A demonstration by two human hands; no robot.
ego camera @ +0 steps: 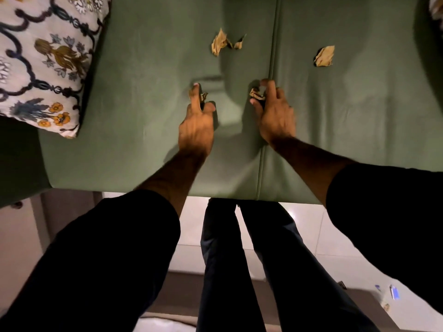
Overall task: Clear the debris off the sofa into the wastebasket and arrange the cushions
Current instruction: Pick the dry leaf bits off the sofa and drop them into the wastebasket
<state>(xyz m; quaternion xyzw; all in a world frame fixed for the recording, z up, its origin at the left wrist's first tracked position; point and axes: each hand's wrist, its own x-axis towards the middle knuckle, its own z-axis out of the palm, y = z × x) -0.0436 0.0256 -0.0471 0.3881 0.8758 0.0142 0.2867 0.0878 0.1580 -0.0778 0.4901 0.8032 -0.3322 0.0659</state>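
Note:
I look down on a green sofa seat [148, 75]. My left hand [197, 123] pinches a small tan paper scrap [203, 96] on the left seat cushion. My right hand [273, 111] grips a crumpled tan paper scrap [255, 93] beside the seam between the seat cushions. Farther back lie two loose scraps: a crumpled one [219, 41] with a small bit next to it, and another [324, 56] on the right cushion. A floral patterned cushion [45, 58] lies at the sofa's left end. No wastebasket is in view.
The edge of a second patterned cushion [437, 8] shows at the top right corner. My legs [239, 259] stand against the sofa's front edge on a pale tiled floor [309, 226]. Small bits of litter [393, 292] lie on the floor at lower right.

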